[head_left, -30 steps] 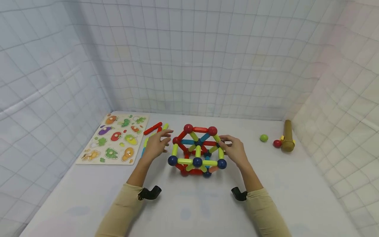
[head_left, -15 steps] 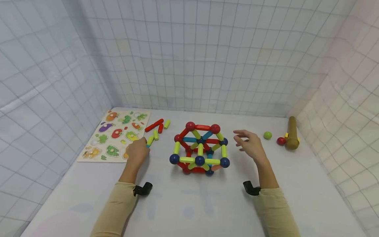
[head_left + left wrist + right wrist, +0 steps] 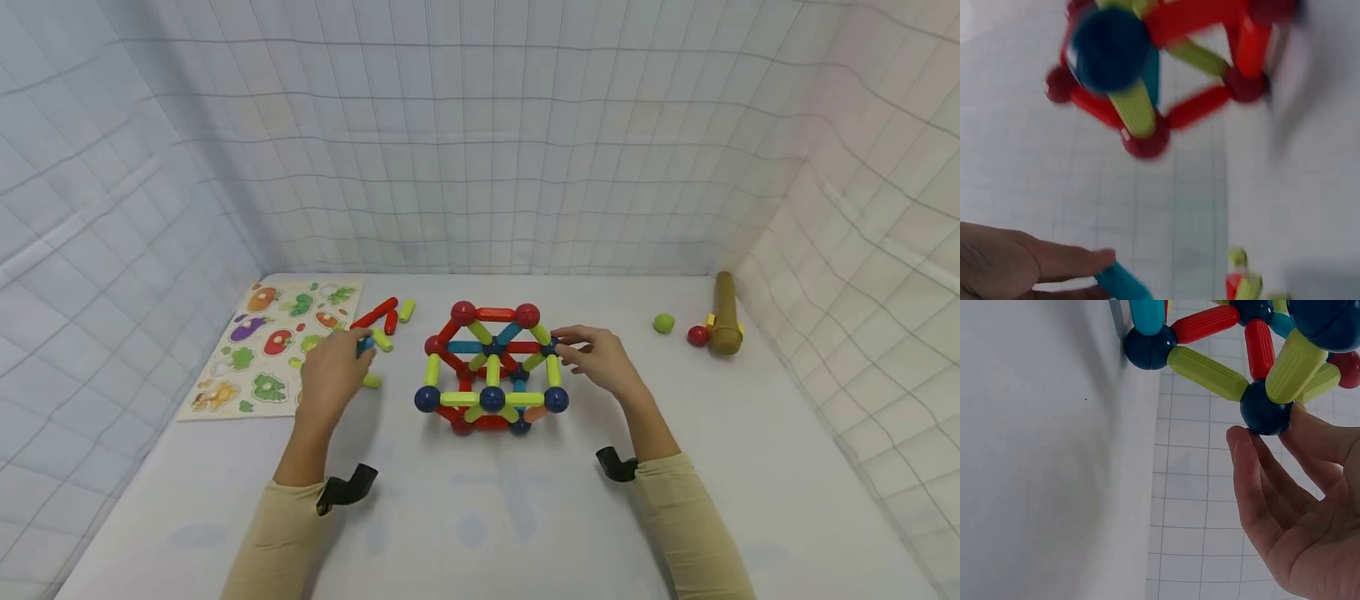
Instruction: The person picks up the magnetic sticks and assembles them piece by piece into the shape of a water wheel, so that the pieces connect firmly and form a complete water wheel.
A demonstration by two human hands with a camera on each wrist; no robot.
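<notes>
A magnetic stick-and-ball structure of red, yellow-green and blue rods with red and dark blue balls stands mid-table. Between the thumb and fingers of my left hand is a blue magnetic rod, raised above the loose rods left of the structure. My right hand is at the structure's right side, thumb and fingertips around a dark blue ball that joins several rods. The left wrist view is blurred, and part of the blue rod is hidden by the hand.
Loose red rods and yellow-green rods lie beside a vegetable puzzle board on the left. At the right are a green ball, a red ball and a brown toy piece. Gridded cloth walls surround the table.
My left hand has gone from beside the structure to the loose rods and lifted a blue one. My right hand moved off the structure, then came back to its right-hand ball.
</notes>
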